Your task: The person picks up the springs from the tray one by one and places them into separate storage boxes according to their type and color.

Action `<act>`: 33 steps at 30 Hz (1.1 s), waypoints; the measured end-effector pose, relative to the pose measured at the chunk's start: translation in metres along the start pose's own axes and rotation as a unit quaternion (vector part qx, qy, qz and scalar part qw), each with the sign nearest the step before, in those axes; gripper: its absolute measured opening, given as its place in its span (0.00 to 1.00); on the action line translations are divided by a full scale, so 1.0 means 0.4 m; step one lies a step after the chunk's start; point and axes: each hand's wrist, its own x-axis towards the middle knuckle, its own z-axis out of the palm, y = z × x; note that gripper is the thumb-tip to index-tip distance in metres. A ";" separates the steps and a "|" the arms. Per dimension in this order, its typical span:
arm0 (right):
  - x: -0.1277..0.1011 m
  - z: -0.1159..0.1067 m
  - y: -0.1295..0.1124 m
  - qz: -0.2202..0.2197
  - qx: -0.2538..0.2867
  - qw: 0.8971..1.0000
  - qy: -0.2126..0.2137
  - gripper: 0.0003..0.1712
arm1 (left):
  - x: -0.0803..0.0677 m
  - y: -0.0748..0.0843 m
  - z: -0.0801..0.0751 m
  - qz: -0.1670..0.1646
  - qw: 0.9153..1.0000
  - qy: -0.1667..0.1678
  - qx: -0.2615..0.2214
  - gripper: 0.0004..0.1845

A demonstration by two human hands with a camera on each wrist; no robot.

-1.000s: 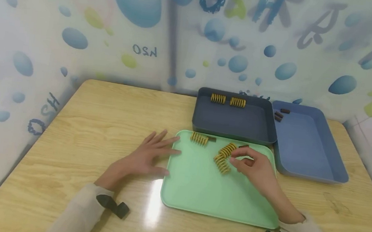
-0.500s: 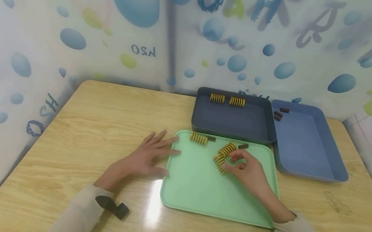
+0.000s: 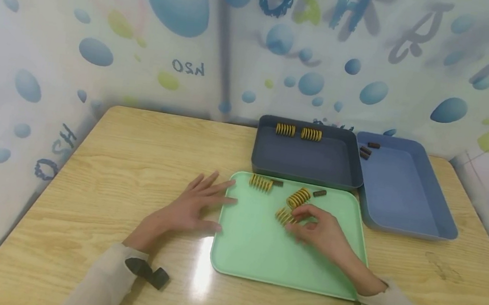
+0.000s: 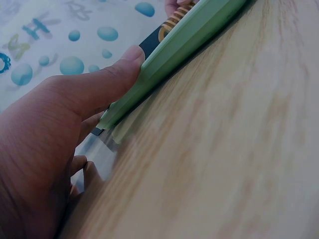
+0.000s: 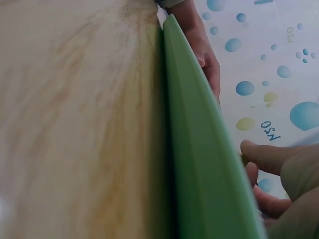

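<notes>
So our right hand has thumb and forefinger pinching the near end of one yellow spring, mid-tray on the green tray. The other end pokes out past our fingertips; the fingers cover the rest, so we can't see exactly how much coil we've got. Our left hand is spread wide, fingers straight, with the fingertips at the tray's left edge and the thumb touching the rim.

Tips for this bit: keep the pinch light and square across the coils — too hard or off-centre and we'd expect it to twist or ping out. Watch the second yellow spring just beside it too, since coils could snag; we'd draw ours clear before any lift. The little dark spring beyond is easy to knock with a knuckle, so go slow — and leave that left hand steadying the tray.
</notes>
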 end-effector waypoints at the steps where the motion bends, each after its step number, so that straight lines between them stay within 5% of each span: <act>1: 0.000 0.000 0.000 -0.004 -0.003 1.000 -0.003 0.22 | 0.000 0.000 0.000 0.000 1.000 0.000 0.000 0.35; 17: -0.004 0.003 0.001 -0.046 -0.020 0.997 -0.053 0.22 | -0.002 0.000 0.001 -0.001 1.000 -0.005 0.002 0.35; 33: -0.005 0.006 -0.002 -0.070 -0.055 0.995 -0.049 0.21 | 0.000 0.001 0.000 -0.004 1.000 -0.004 0.002 0.34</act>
